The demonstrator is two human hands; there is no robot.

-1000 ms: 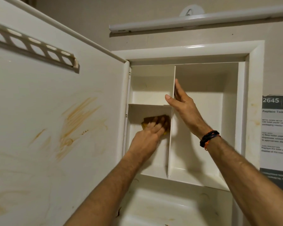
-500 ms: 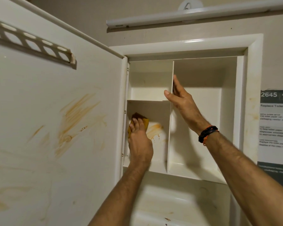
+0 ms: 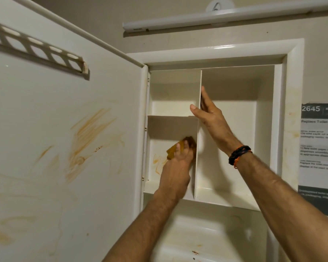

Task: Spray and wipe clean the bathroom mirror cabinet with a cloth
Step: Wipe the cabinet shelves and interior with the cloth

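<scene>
The white mirror cabinet [image 3: 239, 59] hangs open, its door [image 3: 45, 167] swung to the left and streaked with orange-brown stains. My left hand [image 3: 176, 171] reaches into the lower left compartment and presses a yellow-brown cloth [image 3: 171, 151] flat against the back wall, close to the vertical divider [image 3: 199, 82]. Orange smears [image 3: 157, 163] show on the wall just left of the cloth. My right hand [image 3: 210, 118] holds the divider's front edge, thumb on its left face and fingers along its right face. No spray bottle is in view.
A slotted rail [image 3: 42, 52] is fixed near the top of the door's inside. A white light bar [image 3: 216, 17] runs above the cabinet. A printed notice [image 3: 319, 138] hangs on the wall at right. Below the cabinet lies a stained white surface [image 3: 206, 235].
My left hand has swept the cloth from the compartment's left side to the right, against the divider, uncovering smears at the left. My right hand stays on the divider.
</scene>
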